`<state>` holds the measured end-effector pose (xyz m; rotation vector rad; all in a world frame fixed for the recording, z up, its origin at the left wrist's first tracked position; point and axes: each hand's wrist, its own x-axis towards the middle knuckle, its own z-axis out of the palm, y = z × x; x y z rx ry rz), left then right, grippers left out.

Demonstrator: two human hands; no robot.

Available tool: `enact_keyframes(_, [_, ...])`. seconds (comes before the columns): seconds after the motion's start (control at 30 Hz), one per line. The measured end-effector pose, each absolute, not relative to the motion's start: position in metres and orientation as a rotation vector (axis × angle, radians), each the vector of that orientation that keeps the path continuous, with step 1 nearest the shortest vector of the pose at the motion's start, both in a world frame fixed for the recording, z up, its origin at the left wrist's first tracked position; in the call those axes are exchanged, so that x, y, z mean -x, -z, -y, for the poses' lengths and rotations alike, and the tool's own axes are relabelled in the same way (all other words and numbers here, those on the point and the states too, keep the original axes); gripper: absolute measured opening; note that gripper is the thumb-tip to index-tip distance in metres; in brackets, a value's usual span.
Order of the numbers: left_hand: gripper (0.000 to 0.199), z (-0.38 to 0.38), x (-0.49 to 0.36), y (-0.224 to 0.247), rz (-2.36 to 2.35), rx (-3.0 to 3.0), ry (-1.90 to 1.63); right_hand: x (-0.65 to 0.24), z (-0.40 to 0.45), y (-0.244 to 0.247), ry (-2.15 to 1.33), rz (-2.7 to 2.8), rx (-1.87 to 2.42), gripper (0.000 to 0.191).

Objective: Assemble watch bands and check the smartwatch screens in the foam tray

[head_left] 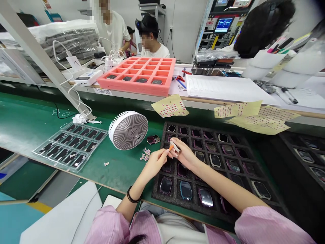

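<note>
Held in the closed fingers of the right hand (186, 154), over the black foam tray (156, 191) set with dark-screened rectangular watches (186, 189): a small, pale, rounded watch-like case (175, 145), tilted and partly hidden behind fingertips. Pinched narrowly between thumb and fingers of the left hand (154, 164): a small bright-orange piece (171, 148), right at the edge of the case; cannot tell whether touching. Likely light and stiff, judging by size and hard-looking shell; probably smooth, so apt to slip, and perhaps easily scratched on any glass face. Best gripped by opposite side edges, thumb against fingers, with only gentle pressure. For the orange piece, probably lighter still, best a pinch near the rear end; cannot tell how stiff. Lying nearby on the green table (122, 173): a scatter of small pinkish-white tabs (145, 156), close to a round white ribbed fan (130, 130), and farther left a clear plastic tray (68, 168) of flat black parts (71, 139)
</note>
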<state>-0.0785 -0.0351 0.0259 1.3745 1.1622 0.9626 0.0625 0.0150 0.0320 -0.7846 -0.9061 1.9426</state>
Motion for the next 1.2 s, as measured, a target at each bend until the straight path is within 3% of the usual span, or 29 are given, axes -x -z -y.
enact_keyframes(0.37, [0.050, 0.034, 0.076, -0.040, -1.076, -1.174, -0.927, -0.057, -0.014, -0.036, -2.027, 0.888, 0.706, 0.042])
enact_keyframes(0.7, [0.054, 0.033, 0.070, -0.024, -1.029, -0.989, -1.061, -0.053, -0.014, -0.032, -2.008, 0.837, 0.700, 0.031])
enact_keyframes(0.8, [0.055, 0.029, 0.070, -0.023, -1.066, -1.002, -1.100, -0.054, -0.011, -0.028, -1.893, 0.891, 0.761, 0.023])
enact_keyframes(1.03, [0.051, 0.024, 0.073, -0.027, -1.134, -1.019, -1.093, -0.059, -0.009, -0.018, -1.660, 1.219, 0.882, 0.030])
enact_keyframes(1.2, [0.044, 0.034, 0.105, -0.021, -1.358, -1.185, -1.073, -0.075, -0.028, -0.002, -1.289, 1.445, 1.033, 0.025])
